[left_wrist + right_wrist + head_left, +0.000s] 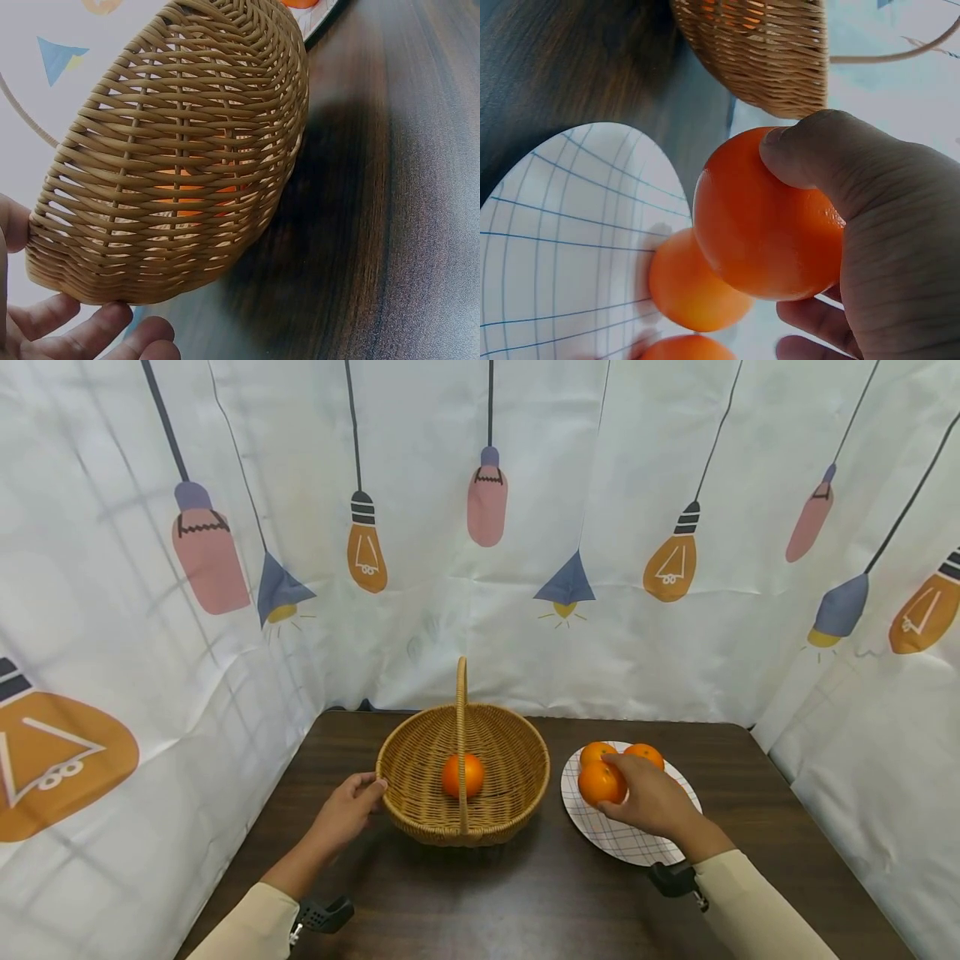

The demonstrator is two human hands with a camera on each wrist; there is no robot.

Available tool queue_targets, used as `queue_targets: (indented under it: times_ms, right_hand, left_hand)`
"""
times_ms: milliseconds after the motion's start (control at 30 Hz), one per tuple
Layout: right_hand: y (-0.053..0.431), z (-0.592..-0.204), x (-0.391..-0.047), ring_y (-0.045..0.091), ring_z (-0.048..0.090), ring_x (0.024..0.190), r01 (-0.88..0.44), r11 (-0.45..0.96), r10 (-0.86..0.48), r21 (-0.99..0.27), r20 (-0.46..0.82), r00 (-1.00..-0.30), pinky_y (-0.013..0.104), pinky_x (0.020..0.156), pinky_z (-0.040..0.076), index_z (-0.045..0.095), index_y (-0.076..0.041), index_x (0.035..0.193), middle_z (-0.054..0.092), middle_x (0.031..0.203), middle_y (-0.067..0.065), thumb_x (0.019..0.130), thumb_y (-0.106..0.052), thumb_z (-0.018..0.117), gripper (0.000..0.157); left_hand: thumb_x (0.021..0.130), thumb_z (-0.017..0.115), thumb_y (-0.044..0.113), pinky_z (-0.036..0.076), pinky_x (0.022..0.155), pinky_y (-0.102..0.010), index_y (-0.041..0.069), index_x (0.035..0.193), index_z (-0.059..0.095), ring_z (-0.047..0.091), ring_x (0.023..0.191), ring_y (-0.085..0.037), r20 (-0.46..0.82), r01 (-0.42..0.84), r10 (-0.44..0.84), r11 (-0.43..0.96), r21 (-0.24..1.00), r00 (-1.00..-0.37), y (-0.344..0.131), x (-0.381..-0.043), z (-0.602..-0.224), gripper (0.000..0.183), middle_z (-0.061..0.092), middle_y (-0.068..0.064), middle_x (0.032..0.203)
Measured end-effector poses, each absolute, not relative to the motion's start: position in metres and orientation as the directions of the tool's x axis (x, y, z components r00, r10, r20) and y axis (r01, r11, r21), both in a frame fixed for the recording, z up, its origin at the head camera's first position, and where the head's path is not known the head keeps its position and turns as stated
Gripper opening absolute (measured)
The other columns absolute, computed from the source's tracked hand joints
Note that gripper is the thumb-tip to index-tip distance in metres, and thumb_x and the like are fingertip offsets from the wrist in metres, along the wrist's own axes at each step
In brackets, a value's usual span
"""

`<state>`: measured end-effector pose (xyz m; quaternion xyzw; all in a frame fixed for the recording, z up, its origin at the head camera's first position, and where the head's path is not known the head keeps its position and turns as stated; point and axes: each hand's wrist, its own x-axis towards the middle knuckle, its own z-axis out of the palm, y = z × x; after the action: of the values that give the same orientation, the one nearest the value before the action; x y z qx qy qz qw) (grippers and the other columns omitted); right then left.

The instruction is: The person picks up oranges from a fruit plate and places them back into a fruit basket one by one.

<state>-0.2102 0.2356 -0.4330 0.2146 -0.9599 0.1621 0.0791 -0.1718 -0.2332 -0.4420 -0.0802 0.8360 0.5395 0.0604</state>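
Observation:
A round wicker basket [405, 768] with a tall arched handle stands on the table. My left hand [348, 810] pinches its left rim, the thumb at one side and the fingertips [112, 319] at the other. One orange [475, 775] lies inside, glimpsed through the weave in the left wrist view. To the right, my right hand [652, 797] grips another orange [761, 225], thumb on top, raised over a white checked plate [592, 818]. Two more oranges show on that plate, one near the held one [694, 289] and one behind the hand [645, 753]. The hand hides part of the plate.
The dark wooden table [495, 910] runs up to a white curtain [420, 643] printed with lamps, which hangs behind and on both sides. The basket's handle [461, 693] rises high over its middle. A strip of table separates basket and plate.

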Motion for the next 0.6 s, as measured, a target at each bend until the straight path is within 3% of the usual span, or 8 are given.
queue_targets:
  times_ms: [267,600]
  right_hand:
    - [0.231,-0.423,-0.210,0.020,0.058,0.095,-0.451,0.836,-0.397,-0.313,0.222,-0.891,0.041,0.076,0.050,0.049,-0.010,0.133,0.056,0.123,0.005,0.071,-0.043,0.079,0.076]
    - [0.225,-0.419,-0.211,0.020,0.057,0.102,-0.476,0.804,-0.419,-0.356,0.229,-0.879,0.041,0.082,0.049,0.046,-0.009,0.134,0.053,0.127,0.005,0.072,-0.037,0.080,0.076]
  left_hand:
    - [0.090,0.049,0.059,0.048,0.085,-0.047,0.003,0.138,0.036,0.055,0.109,-0.033,-0.181,-0.192,-0.065,0.401,0.896,-0.981,-0.233,-0.171,-0.443,0.075,0.054,-0.016,0.123]
    - [0.090,0.049,0.059,0.049,0.084,-0.045,0.005,0.138,0.037,0.058,0.106,-0.027,-0.182,-0.192,-0.063,0.410,0.892,-0.981,-0.233,-0.169,-0.442,0.073,0.055,-0.014,0.122]
